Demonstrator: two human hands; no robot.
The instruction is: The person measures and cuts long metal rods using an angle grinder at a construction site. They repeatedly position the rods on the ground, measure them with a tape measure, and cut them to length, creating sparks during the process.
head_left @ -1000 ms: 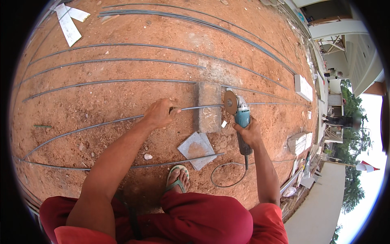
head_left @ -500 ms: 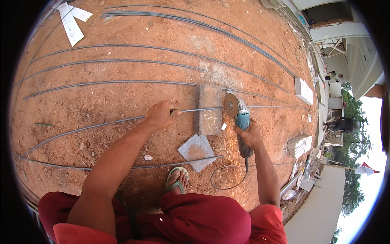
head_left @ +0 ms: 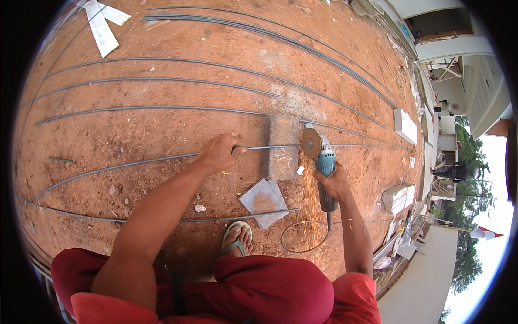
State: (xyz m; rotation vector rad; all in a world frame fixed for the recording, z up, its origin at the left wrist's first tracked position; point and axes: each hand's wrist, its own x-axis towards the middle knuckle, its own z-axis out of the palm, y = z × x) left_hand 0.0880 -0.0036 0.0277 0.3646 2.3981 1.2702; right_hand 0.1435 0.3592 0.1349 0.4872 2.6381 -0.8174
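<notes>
My right hand is closed round the body of a teal and black angle grinder. Its brown disc meets a thin steel rod just right of a concrete block, and orange sparks fall toward me. With fingers wrapped round it, my left hand grips that steel rod left of the block. The rod lies across the block's top and runs on to the right past the disc. The grinder's cord loops on the ground below.
Several more steel rods lie across the reddish dirt. Grey tiles lie beside my sandalled foot. White blocks and a pale stone block are to the right. Distant people stand by a building.
The sparks have grown and spread lower toward my knee. Both hands keep their grips; the whole view has shifted slightly, with the grinder still at the rod.
</notes>
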